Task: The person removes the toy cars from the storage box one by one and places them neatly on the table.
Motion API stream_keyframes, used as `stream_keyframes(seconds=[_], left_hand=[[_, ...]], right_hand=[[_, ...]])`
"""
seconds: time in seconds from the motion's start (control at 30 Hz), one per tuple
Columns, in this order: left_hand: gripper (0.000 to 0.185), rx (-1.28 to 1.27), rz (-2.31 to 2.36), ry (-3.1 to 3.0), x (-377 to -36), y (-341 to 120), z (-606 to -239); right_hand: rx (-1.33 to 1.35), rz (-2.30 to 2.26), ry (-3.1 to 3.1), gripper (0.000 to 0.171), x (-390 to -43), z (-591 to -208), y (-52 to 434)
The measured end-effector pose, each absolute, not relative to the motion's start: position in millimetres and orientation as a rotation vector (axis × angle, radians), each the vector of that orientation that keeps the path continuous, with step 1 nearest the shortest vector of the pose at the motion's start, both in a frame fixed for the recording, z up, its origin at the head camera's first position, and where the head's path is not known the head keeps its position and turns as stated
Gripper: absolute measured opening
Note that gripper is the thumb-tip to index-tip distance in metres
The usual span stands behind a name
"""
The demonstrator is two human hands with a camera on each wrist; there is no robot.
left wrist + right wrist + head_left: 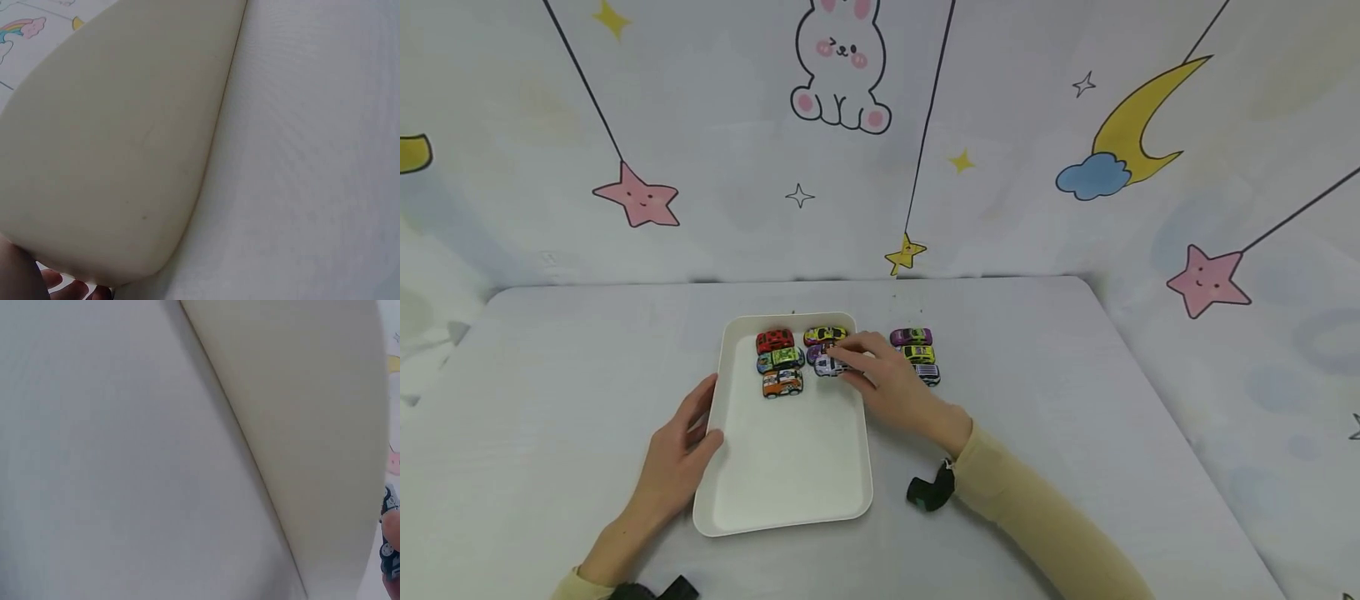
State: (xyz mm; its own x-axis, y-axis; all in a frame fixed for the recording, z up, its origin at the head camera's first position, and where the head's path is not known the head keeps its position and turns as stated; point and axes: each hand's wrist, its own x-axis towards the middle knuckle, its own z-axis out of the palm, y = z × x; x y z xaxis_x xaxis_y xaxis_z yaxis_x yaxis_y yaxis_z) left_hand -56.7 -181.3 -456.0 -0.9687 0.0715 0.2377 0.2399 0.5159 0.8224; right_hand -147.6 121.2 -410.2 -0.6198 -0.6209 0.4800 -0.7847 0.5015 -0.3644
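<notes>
the white tray [786, 467] lies in the lower middle of the head view on the pale table [1075, 400], and toy cars are being lined up at its far end. six are in the tray so far, as i count them: a red car [774, 340], a green and blue car [780, 359] and an orange car [782, 383] in a left column, then a yellow car [825, 335], a purple car [815, 352] half hidden, and a white car [829, 366] in a second column. the right hand [887, 383] reaches in from the lower right and its fingertips pinch the white car, which sits on the tray floor or just above it; i cannot tell which.

three cars wait on the table just right of the tray: a purple and green car [911, 337], a yellow and black car [918, 353] and a striped white car [928, 374]. so by my judgement the work is about two thirds done.

the left hand [681, 454] lies relaxed along the tray's left rim, thumb over the edge, steadying it. both wrist views show mostly the tray's side and table.
</notes>
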Motion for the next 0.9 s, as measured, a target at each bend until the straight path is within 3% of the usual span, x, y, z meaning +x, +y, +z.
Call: stream_keyframes(seconds=[0.9], left_hand=[[0.071, -0.262, -1.438, -2.586, -57, -181, -456]], right_hand=[[0.878, 0.864, -2.636, 0.035, -169, -412, 205]])
